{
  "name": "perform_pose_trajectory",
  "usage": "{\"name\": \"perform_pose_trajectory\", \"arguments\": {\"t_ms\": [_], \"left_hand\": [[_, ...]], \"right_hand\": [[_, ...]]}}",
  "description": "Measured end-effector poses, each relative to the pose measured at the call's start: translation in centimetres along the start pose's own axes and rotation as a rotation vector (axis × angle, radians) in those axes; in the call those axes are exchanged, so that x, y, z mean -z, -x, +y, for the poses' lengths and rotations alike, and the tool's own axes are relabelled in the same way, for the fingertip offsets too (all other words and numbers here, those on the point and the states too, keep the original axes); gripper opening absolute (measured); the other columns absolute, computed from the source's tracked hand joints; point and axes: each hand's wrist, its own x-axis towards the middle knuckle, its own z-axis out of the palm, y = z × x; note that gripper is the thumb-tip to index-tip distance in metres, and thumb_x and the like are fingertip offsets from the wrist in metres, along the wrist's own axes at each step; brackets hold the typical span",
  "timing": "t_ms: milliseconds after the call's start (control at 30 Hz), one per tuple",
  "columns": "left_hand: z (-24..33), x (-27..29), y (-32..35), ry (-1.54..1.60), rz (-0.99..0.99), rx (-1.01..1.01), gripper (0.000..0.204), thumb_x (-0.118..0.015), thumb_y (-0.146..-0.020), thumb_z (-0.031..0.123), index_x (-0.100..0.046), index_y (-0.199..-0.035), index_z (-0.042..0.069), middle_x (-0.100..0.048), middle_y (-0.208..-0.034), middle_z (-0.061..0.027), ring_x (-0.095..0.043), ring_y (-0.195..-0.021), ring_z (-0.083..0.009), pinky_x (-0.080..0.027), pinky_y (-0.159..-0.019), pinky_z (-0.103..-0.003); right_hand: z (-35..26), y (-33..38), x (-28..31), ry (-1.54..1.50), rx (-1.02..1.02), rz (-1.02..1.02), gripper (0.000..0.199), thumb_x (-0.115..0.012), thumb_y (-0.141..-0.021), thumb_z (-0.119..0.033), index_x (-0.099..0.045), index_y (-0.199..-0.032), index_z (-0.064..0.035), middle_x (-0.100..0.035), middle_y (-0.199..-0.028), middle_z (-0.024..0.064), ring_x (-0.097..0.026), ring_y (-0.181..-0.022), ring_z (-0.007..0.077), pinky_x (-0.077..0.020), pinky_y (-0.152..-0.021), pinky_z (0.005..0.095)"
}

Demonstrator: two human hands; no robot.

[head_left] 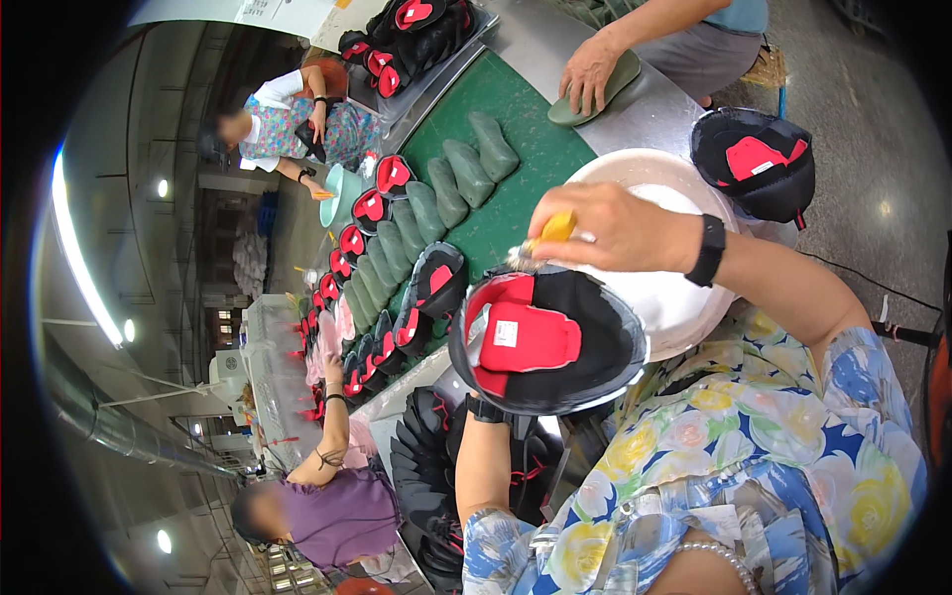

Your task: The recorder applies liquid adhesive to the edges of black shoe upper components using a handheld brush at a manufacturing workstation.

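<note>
My right hand [610,226] is closed around a brush [555,230] with a yellow handle. The pale bristles are at the far left rim of a black shoe upper [605,347] with a red lining and a white label inside. From below, my left hand holds up this upper; its fingers are hidden, and only the wrist with a dark band shows. A white tub [684,337] of white liquid stands under my right hand and wrist. To the right of the tub is another black and red shoe upper [754,164].
A green conveyor belt [531,129] carries rows of green sole-shaped pieces [466,174] and shoe uppers [436,278]. Across the belt, a co-worker's hand [590,74] rests on a green sole [600,94]. Two other people work on the left. Stacked black uppers [426,446] lie beside my left arm.
</note>
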Motion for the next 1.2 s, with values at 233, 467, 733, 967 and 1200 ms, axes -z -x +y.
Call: {"name": "perform_pose_trajectory", "arguments": {"t_ms": [233,467,733,967,1200], "left_hand": [[0.4,0.5,0.8,0.187,-0.064,0.093,0.057,-0.044,-0.105,0.041,-0.037,-0.150,0.006,-0.046,-0.150,-0.0155,-0.047,-0.136,-0.0314,-0.041,-0.114,-0.048],[0.0,0.9,0.4,0.392,-0.140,0.202,0.058,-0.043,-0.105,0.044,-0.037,-0.150,0.007,-0.045,-0.151,-0.0151,-0.046,-0.138,-0.0314,-0.040,-0.115,-0.048],[-0.1,4.2,0.2,0.589,-0.095,0.234,0.057,-0.041,-0.106,0.045,-0.037,-0.150,0.009,-0.045,-0.152,-0.0143,-0.045,-0.139,-0.0316,-0.039,-0.116,-0.049],[-0.5,3.5,0.5,0.595,-0.131,0.147,0.055,-0.046,-0.105,0.041,-0.039,-0.149,0.009,-0.047,-0.151,-0.0136,-0.048,-0.137,-0.0315,-0.041,-0.114,-0.050],[-2.2,5.0,1.5,0.451,0.052,0.099,0.052,-0.046,-0.105,0.041,-0.041,-0.147,0.010,-0.049,-0.148,-0.0129,-0.049,-0.135,-0.0316,-0.042,-0.113,-0.049]], "right_hand": [[-0.3,1.6,2.2,0.149,-0.210,-0.363,0.022,-0.069,-0.092,-0.024,-0.057,-0.095,-0.0050,-0.065,-0.085,0.0147,-0.064,-0.086,0.0373,-0.0508,-0.078,0.0456],[1.5,3.0,0.3,0.142,-0.007,-0.135,0.021,-0.070,-0.092,-0.023,-0.060,-0.095,-0.0048,-0.066,-0.085,0.0144,-0.066,-0.081,0.0361,-0.0523,-0.075,0.0420],[-2.5,4.9,-0.2,-0.112,-0.323,0.102,0.019,-0.073,-0.092,-0.021,-0.064,-0.097,-0.0052,-0.068,-0.083,0.0119,-0.068,-0.074,0.0274,-0.0523,-0.069,0.0350],[-0.8,7.1,-3.4,-0.018,-0.094,-0.069,0.019,-0.074,-0.091,-0.019,-0.062,-0.094,-0.0042,-0.069,-0.081,0.0104,-0.070,-0.073,0.0247,-0.0534,-0.067,0.0336],[-2.8,6.3,-2.1,-0.149,-0.261,0.153,0.017,-0.077,-0.087,-0.012,-0.065,-0.097,-0.0056,-0.069,-0.085,0.0088,-0.069,-0.074,0.0224,-0.0533,-0.069,0.0324]]}}
